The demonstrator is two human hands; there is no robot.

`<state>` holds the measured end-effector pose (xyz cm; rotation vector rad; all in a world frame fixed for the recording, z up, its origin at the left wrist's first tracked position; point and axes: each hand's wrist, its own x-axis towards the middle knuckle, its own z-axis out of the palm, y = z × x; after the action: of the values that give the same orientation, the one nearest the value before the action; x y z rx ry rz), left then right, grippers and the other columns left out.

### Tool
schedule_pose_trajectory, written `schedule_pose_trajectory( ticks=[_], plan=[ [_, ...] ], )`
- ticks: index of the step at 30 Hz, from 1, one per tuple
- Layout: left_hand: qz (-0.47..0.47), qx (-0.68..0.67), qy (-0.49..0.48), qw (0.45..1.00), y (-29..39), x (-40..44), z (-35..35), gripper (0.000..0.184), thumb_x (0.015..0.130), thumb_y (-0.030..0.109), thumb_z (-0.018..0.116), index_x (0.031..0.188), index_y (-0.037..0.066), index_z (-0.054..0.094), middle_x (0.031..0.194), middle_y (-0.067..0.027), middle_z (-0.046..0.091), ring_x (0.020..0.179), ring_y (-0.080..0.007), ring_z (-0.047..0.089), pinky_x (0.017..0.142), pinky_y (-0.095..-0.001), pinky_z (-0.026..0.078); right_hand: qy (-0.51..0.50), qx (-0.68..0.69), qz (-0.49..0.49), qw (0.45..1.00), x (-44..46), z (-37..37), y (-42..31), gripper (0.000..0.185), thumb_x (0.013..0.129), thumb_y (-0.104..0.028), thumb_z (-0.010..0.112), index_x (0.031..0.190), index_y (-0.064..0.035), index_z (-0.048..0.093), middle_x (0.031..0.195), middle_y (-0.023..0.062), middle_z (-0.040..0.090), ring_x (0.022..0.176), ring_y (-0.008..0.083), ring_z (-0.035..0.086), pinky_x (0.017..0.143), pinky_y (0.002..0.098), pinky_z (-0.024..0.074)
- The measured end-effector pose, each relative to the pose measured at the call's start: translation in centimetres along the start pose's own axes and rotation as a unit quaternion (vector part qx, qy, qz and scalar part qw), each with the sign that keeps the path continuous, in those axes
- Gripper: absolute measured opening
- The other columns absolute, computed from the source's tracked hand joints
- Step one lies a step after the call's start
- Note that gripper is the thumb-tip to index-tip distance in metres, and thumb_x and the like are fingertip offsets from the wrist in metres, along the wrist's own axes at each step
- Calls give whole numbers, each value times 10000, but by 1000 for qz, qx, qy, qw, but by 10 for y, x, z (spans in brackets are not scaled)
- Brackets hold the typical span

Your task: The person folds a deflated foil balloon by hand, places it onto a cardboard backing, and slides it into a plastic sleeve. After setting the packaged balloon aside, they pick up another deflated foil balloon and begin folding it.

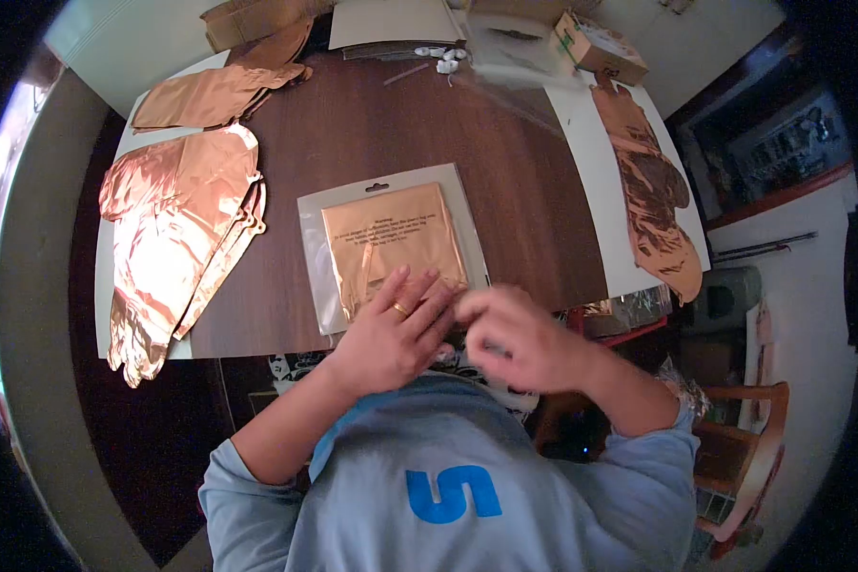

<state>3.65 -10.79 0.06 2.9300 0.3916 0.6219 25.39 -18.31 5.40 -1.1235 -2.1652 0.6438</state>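
A folded copper-coloured foil piece [386,229] lies in a clear plastic bag with printed warning text and a pale card backing [455,191]. The card has a hanging slot at its top. Across the lower part of this package rests my left hand [396,329], fingers spread, with a ring on one finger. Close by on the right, my right hand [515,338] is raised at the package's lower right corner. It is blurred, its fingers are curled, and whatever they may hold cannot be made out.
Flat copper foil shapes [176,229] are stacked on the table's left side, more [648,181] on the right. At the back are a cardboard box [601,48], clear plastic bags [510,48], cards [391,24] and small white items [446,65]. A wooden chair [763,458] stands at right.
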Motion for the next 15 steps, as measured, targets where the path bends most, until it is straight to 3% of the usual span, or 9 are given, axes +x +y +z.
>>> schedule_pose_trajectory(
  ticks=[3, 6, 8, 10, 13, 14, 15],
  plan=[
    [-26, 89, 24, 995, 9, -8, -7, 437, 836, 366, 664, 1154, 67, 675, 1276, -123, 594, 1239, -335, 529, 1064, -522, 362, -22, 36, 118, 992, 2, -10, 25, 129, 866, -120, 661, 912, -50, 563, 1227, 165, 563, 1095, 336, 578, 960, 429, 445],
    [-131, 93, 87, 983, 20, -44, -27, 352, 804, 310, 697, 1055, 64, 677, 1118, -103, 624, 1073, -302, 580, 935, -501, 416, -61, -6, 116, 991, 5, -16, 21, 126, 881, -114, 649, 923, -38, 559, 1288, 179, 551, 1133, 364, 569, 969, 434, 450],
    [-170, 122, 96, 973, 22, -86, -43, 212, 817, 260, 681, 899, 69, 641, 949, -72, 596, 906, -277, 563, 791, -457, 401, -65, -18, 113, 991, 5, -15, 20, 124, 871, -102, 654, 925, -38, 562, 1299, 185, 547, 1112, 372, 577, 963, 441, 454],
    [-248, 125, 88, 957, 21, -154, -31, 174, 842, 233, 656, 806, 77, 590, 897, -88, 583, 876, -296, 563, 762, -465, 394, -85, -8, 142, 986, 5, -17, 15, 120, 875, -96, 646, 932, -44, 555, 1357, 162, 526, 1191, 357, 542, 1001, 430, 429],
    [-496, 131, 28, 858, 25, -273, 14, 190, 877, 184, 639, 761, 40, 591, 843, -161, 609, 794, -396, 577, 710, -489, 434, -86, 11, 164, 983, 3, -14, 13, 124, 865, -77, 648, 939, -45, 554, 1394, 158, 512, 1233, 349, 532, 1011, 416, 427],
    [-579, 121, 3, 806, 28, -322, 40, 219, 910, 203, 618, 788, 21, 620, 872, -192, 633, 801, -429, 589, 715, -505, 454, -85, 19, 169, 982, 4, -15, 12, 124, 862, -73, 649, 938, -44, 556, 1391, 160, 514, 1230, 348, 536, 1007, 414, 431],
    [-695, 4, -60, 716, 36, -367, 60, 259, 945, 236, 579, 828, 15, 650, 914, -214, 646, 807, -435, 605, 730, -499, 483, -82, 26, 176, 981, 5, -16, 11, 124, 860, -69, 650, 938, -42, 557, 1388, 162, 516, 1228, 347, 539, 1004, 411, 435]
  ],
)
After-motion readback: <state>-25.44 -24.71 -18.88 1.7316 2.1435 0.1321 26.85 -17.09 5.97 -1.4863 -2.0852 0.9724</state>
